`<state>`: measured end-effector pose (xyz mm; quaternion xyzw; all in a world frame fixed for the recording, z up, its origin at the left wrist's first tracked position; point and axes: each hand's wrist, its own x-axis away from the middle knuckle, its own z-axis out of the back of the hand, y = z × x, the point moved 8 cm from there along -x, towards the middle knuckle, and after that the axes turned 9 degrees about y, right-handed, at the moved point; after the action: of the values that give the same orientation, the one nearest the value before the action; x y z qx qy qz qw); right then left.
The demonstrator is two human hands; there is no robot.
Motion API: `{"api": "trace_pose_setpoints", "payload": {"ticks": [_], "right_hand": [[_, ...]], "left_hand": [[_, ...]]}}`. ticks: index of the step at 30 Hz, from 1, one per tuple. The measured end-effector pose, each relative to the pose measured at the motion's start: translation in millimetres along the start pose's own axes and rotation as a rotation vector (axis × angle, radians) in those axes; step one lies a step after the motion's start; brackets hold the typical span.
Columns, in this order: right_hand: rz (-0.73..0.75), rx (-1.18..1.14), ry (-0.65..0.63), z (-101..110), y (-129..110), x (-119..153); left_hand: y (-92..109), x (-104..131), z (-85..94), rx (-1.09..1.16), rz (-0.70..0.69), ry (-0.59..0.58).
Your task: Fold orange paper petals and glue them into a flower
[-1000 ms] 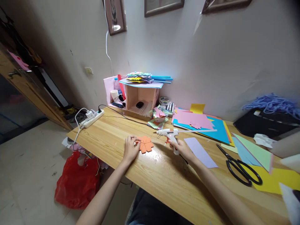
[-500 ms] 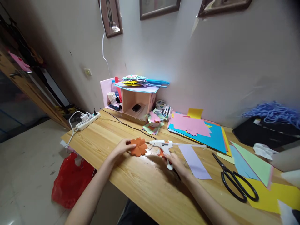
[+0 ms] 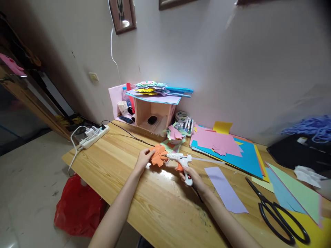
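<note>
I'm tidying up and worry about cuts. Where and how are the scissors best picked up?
Probably by the looped handles, from the near side: the scissors lie on the table with the loops at the near end and the blades pointing away. The right hand is nearer but holds the glue gun, so it would need freeing first.

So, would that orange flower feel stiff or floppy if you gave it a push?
The orange flower is probably light, since it looks like thin, creased paper. It seems fairly stiff, spreading out flat with the left hand gripping one edge. Its petals, parted by notches, would likely bend first.
</note>
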<state>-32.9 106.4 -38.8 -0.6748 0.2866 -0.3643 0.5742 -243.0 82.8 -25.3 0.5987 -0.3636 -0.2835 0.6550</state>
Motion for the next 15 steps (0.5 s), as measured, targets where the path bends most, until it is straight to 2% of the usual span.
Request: {"api": "trace_pose_setpoints", "payload": {"ticks": [4, 8, 15], "right_hand": [[0.020, 0.016, -0.021, -4.8, 3.3, -0.2], [0.003, 0.074, -0.062, -7.2, 5.6, 1.4], [-0.034, 0.133, -0.030, -5.6, 6.3, 2.0]], "left_hand": [[-9.5, 2.9, -0.2, 0.015, 0.075, -0.062], [-10.8, 7.6, -1.8, 0.012, 0.125, -0.118], [-11.3, 9.9, -8.9, -0.014, 0.125, -0.172]]}}
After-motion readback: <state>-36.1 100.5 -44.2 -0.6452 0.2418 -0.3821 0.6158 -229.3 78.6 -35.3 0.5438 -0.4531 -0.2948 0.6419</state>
